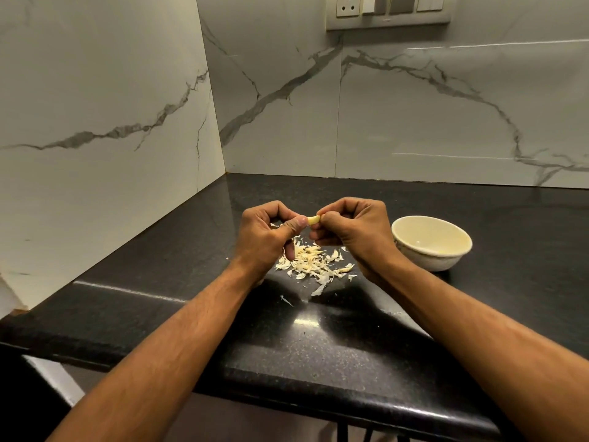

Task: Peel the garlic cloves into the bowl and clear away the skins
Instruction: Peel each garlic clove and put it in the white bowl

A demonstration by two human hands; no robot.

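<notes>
Mid-peel: garlic clove [313,220] pinched between left hand [266,236] and right hand [352,232], above the skins [314,261] heaped on the black worktop [318,333]. Next, probably: strip the last skin, then drop into the cream bowl [431,260] (just right).

Garlic clove [313,220] mostly buried between pinching fingertips, only pale end peeking out. Left hand [266,237] covers part of skins pile [314,261]. Bowl [432,242] interior partly unseen. Wall socket plate [388,11] cut off by top edge.
</notes>
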